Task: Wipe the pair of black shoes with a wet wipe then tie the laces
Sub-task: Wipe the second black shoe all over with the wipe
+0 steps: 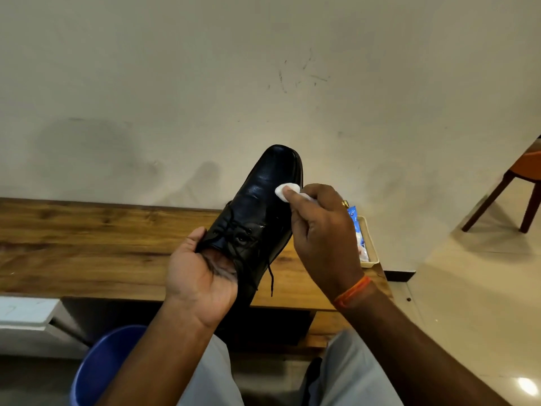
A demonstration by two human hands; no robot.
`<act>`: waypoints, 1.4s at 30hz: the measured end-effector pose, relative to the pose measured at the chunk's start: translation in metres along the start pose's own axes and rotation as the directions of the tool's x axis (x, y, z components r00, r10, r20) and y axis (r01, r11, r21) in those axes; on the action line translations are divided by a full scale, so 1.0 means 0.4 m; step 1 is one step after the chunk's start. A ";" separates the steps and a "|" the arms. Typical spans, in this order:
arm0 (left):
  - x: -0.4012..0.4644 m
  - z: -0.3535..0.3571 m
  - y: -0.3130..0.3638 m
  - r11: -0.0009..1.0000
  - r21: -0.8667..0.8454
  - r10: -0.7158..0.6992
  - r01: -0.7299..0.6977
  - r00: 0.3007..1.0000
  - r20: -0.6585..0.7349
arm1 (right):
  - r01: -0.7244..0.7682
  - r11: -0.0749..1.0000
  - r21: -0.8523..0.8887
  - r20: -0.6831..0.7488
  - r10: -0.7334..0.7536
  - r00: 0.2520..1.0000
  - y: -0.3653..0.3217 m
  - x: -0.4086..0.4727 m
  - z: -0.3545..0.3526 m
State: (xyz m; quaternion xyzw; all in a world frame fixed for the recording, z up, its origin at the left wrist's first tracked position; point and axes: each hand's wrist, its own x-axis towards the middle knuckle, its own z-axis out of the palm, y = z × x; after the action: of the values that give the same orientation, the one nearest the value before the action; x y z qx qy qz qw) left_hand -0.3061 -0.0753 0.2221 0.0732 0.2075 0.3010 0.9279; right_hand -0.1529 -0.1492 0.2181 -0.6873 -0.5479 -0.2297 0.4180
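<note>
A black leather shoe [260, 200] is held up over the wooden table, toe pointing away toward the wall. My left hand [199, 276] grips it from beneath at the heel end, fingers tucked inside the opening. Its laces [270, 276] hang loose and untied. My right hand [319, 230] pinches a white wet wipe [287, 191] and presses it against the right side of the shoe's front. Only this one shoe is in view.
A small cream tray [369, 244] holding a blue and white wipes packet [356, 227] sits at the right end of the wooden table [87, 244]. A blue bin [99, 367] stands below left. A wooden chair [515, 189] is at the right by the wall.
</note>
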 end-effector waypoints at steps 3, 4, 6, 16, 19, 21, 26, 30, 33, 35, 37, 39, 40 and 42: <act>0.004 0.006 0.001 1.000 0.025 0.008 -0.007 1.000 -0.023 | 0.168 0.986 -0.021 0.178 -0.162 0.971 -0.035 -0.026 0.003; 0.005 0.005 0.003 1.000 0.025 0.005 -0.005 0.999 -0.037 | 0.214 0.977 -0.002 0.230 -0.207 0.951 -0.042 -0.031 0.001; 0.003 0.002 0.000 1.000 0.028 0.003 -0.001 0.998 -0.067 | 0.234 0.972 -0.004 0.268 -0.225 0.937 -0.034 -0.013 -0.005; 0.000 -0.003 -0.010 0.988 0.155 0.035 -0.019 0.994 -0.100 | 0.216 0.976 -0.042 0.276 -0.196 0.941 -0.033 0.017 0.011; -0.003 -0.007 -0.010 0.975 0.219 0.063 -0.040 0.993 -0.099 | 0.223 0.974 -0.033 0.307 -0.203 0.930 -0.032 0.015 0.006; -0.007 -0.007 -0.012 0.967 0.248 0.083 -0.060 0.993 -0.084 | 0.169 0.981 -0.095 0.241 -0.142 0.960 -0.001 0.036 0.003; -0.017 0.003 -0.020 0.900 0.412 0.169 -0.143 0.985 -0.029 | 0.038 0.996 -0.086 0.148 -0.025 0.989 0.017 0.044 0.006; -0.022 -0.001 -0.025 0.799 0.558 0.267 -0.223 0.964 0.003 | 0.119 0.992 0.034 0.259 -0.124 0.958 -0.033 0.004 0.000; -0.021 -0.008 -0.029 0.754 0.606 0.309 -0.255 0.951 0.016 | 0.101 0.994 -0.031 0.203 -0.092 0.975 -0.012 0.032 -0.013; -0.021 -0.009 -0.036 0.726 0.635 0.318 -0.265 0.947 0.031 | 0.029 0.997 -0.075 0.131 -0.019 0.991 0.024 0.059 -0.016; -0.022 -0.006 -0.045 0.689 0.668 0.330 -0.280 0.942 0.055 | -0.047 0.995 -0.092 0.110 0.057 0.992 0.037 0.074 -0.016; -0.020 -0.003 -0.052 0.659 0.692 0.344 -0.295 0.936 0.072 | -0.022 0.998 -0.062 0.155 0.031 0.987 0.014 0.070 -0.010; -0.018 -0.003 -0.053 0.649 0.701 0.352 -0.296 0.934 0.069 | 0.024 0.999 -0.024 0.205 -0.018 0.979 -0.006 0.061 -0.007; -0.010 -0.009 -0.053 0.632 0.719 0.368 -0.290 0.928 0.051 | 0.110 0.993 0.042 0.307 -0.117 0.944 -0.044 0.044 -0.009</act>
State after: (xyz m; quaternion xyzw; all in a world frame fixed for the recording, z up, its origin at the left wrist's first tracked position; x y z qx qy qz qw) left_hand -0.2994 -0.0947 0.2146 0.4490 0.3373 0.3639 0.7431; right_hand -0.1639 -0.1414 0.2393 -0.6771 -0.6478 -0.1364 0.3214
